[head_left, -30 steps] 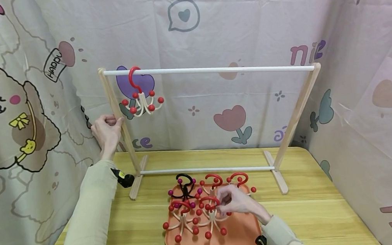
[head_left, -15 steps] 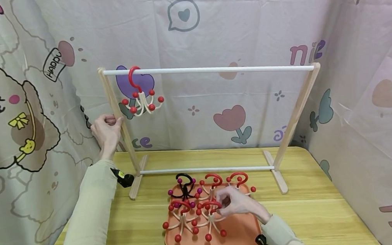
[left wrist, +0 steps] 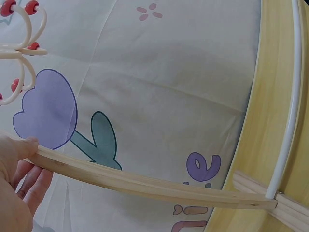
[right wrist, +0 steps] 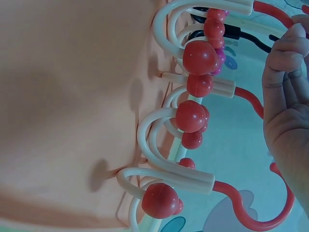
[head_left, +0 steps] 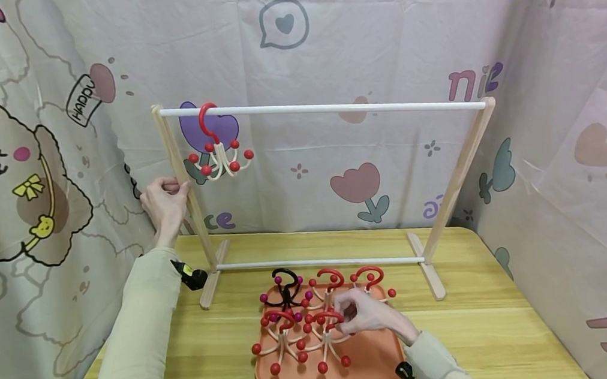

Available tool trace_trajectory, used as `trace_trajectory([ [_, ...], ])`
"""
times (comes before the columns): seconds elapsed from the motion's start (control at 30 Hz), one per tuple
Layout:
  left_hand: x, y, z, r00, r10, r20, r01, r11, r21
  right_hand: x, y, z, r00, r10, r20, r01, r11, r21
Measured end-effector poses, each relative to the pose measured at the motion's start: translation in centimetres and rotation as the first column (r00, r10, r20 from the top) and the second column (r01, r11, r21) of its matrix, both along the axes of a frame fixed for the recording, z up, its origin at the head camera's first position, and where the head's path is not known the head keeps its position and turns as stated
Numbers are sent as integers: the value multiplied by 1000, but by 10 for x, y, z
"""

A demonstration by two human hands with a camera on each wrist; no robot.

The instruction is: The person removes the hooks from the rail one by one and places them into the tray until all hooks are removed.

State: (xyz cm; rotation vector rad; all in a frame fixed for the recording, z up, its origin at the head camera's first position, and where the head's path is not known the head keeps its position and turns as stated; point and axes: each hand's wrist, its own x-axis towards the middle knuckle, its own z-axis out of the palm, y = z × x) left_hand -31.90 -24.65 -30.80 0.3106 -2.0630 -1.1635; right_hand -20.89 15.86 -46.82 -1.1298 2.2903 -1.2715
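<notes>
My left hand (head_left: 165,204) grips the left wooden post (head_left: 199,222) of a rack. In the left wrist view, thumb and fingers lie on either side of that post (left wrist: 145,186). Over an orange tray (head_left: 375,358), my right hand (head_left: 365,313) pinches the red hook of a white octopus-shaped hanger (head_left: 328,336) with red ball tips. The right wrist view has the fingertips at this hook (right wrist: 273,12) near the top right corner. A matching hanger (head_left: 219,153) hangs from the rack's white top bar (head_left: 329,108), near its left end.
Also on the tray are a black hanger (head_left: 286,297) with purple balls, a front-left red-and-white hanger (head_left: 282,339) and two more behind my right hand, partly hidden. The rack's right foot (head_left: 427,266) and lower bar (head_left: 321,264) stand behind the tray. Patterned cloth surrounds the table.
The pinched hanger has turned and shifted slightly, its hook a little lower and further right than a second ago. My left hand and the hung hanger have stayed still.
</notes>
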Motion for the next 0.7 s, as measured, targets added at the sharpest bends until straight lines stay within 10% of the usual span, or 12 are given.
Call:
trace_trajectory([
  [0.7, -1, 0, 0, 1000, -7, 16, 7, 1000, 13, -7, 2, 11, 1000, 27, 5, -26, 996, -89],
])
